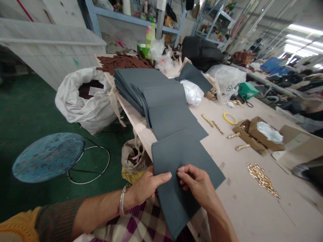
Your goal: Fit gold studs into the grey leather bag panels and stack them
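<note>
A dark grey-blue leather-like panel [174, 151] lies over the table's near edge, its lower end hanging toward my lap. My left hand [148, 185] grips its left edge, thumb on top and fingers hidden underneath. Over the panel's middle, my right hand [193, 178] pinches a tiny gold-coloured piece between thumb and forefinger, close against the surface. The piece is too small to make out fully. More panels of the same kind lie in an overlapping stack [141, 84] beyond. To the right, a pile of small gold metal pieces [262, 179] rests on the table.
Gold strips [212, 123], a yellow tape roll [230, 118] and cardboard boxes [264, 132] are on the table [242, 201]. Brown strips [123, 63] lie at the far left corner. A white sack [85, 101] and a blue round stool [49, 156] stand on the floor at left.
</note>
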Motion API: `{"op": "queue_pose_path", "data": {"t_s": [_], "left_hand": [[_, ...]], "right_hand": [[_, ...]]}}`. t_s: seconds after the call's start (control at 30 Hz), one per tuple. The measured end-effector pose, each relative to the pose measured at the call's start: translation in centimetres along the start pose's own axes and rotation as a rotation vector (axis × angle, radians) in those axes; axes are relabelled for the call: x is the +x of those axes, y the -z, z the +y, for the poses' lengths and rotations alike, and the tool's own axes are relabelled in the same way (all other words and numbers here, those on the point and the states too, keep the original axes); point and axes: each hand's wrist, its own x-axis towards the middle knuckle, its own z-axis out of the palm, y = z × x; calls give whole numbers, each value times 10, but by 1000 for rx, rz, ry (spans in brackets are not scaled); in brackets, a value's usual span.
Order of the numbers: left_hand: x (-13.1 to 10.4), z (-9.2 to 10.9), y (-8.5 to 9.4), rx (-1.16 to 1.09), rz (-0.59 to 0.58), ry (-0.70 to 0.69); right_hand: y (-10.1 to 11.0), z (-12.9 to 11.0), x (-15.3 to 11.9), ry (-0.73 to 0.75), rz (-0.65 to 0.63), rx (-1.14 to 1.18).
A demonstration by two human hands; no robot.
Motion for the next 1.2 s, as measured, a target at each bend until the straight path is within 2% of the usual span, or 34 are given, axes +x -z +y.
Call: {"op": "queue_pose_path", "data": {"t_s": [0.3, 0.57, 0.63, 0.77, 0.83, 0.9, 0.97, 1.03, 1.13, 1.2], "left_hand": [[11, 12, 2, 131, -54, -82], [32, 30, -23, 286, -276, -152], [36, 29, -30, 442, -282, -244], [43, 19, -42, 883, -259, -562], [46, 11, -49, 1128, -290, -643], [47, 4, -56, 1348, -329, -658], [46, 1, -63, 1498, -361, -650], [45, 1, -68, 1572, -377, -647], [44, 4, -69, 1600, -378, -635], [44, 5, -68, 1591, -380, -626]], "right_hand": [[5, 4, 2, 11, 44, 80], [31, 7, -2, 36, 172, 78], [35, 12, -5, 87, 246, 2], [41, 26, -11, 283, 517, -382], [48, 33, -15, 299, 559, -485], [61, 38, -20, 298, 534, -486], [84, 41, -26, 272, 510, -539], [114, 44, -34, 149, 586, -719], [163, 53, -43, -91, 791, -960], [189, 61, -44, -164, 829, -1022]]}}
